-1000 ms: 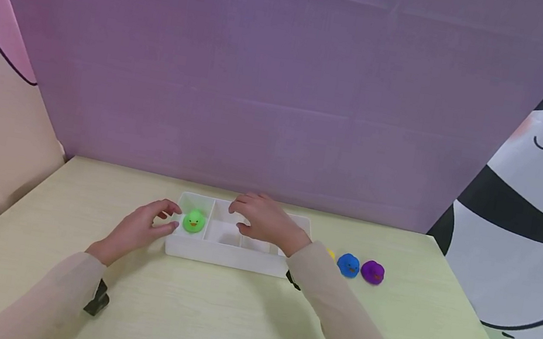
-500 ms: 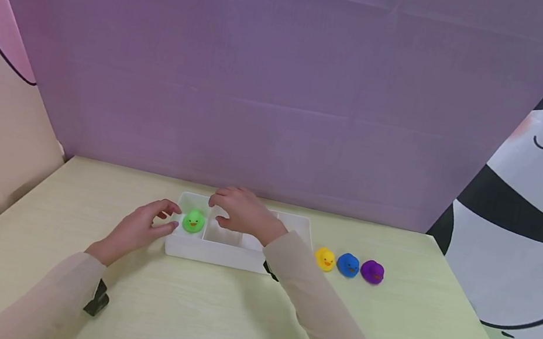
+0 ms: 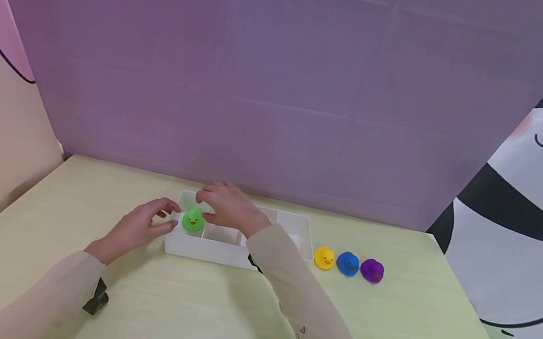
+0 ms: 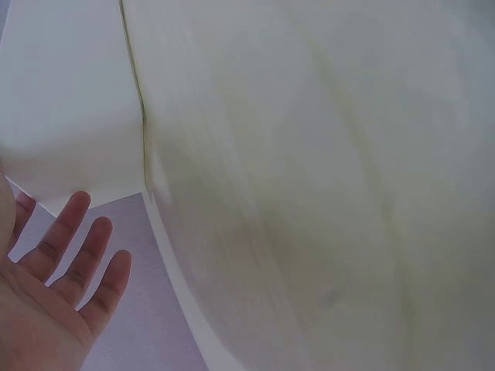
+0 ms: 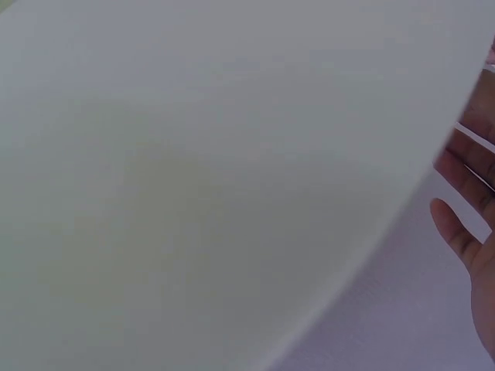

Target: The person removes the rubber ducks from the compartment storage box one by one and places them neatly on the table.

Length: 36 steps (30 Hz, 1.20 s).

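A green rubber duck [image 3: 193, 220] sits in the leftmost compartment of a white divided tray [image 3: 210, 252]. At the tray's left end is my left hand [image 3: 137, 226], its thumb and fingers spread apart and relaxed around that end. Above the tray, close to the right of the green duck, my right hand [image 3: 229, 208] hovers with its fingers bent loosely and nothing visible in it. In the left wrist view, the left hand [image 4: 58, 286] shows its fingers extended beside the tray. Only part of the right hand [image 5: 472, 201] appears in the right wrist view.
Right of the tray, a yellow duck [image 3: 325, 258], a blue duck [image 3: 348, 263] and a purple duck [image 3: 372, 271] stand in a row on the pale wooden table [image 3: 163, 312]. A purple cloth backdrop [image 3: 265, 74] rises behind the table's far edge.
My right hand has moved left across the tray toward the green duck, uncovering the yellow duck. The left hand has stayed in place at the tray's left end.
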Available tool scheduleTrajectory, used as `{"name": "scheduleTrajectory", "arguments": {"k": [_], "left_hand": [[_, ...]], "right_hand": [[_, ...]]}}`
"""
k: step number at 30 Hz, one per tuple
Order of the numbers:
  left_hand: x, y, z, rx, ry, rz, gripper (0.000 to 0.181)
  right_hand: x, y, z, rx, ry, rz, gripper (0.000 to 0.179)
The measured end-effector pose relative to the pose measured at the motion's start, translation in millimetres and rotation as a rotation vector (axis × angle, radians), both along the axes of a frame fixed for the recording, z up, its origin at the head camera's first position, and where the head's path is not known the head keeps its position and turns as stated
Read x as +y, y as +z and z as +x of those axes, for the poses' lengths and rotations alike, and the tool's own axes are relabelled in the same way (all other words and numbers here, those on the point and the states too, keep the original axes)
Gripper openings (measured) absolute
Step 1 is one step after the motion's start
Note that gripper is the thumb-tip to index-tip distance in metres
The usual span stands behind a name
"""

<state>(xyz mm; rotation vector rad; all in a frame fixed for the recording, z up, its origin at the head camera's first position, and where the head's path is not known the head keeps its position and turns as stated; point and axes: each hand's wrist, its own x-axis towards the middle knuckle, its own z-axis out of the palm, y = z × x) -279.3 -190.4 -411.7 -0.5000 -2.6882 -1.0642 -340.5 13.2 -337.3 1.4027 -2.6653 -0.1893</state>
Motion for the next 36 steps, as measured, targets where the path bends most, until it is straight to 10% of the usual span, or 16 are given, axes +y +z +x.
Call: {"name": "scheduleTrajectory", "arguments": {"k": [36], "left_hand": [[0.3, -1.7, 0.4, -0.015, 0.008, -0.004, 0.027]], "right_hand": [[-31, -13.2, -5.6, -0.062, -0.062, 0.094, 0.032]]}}
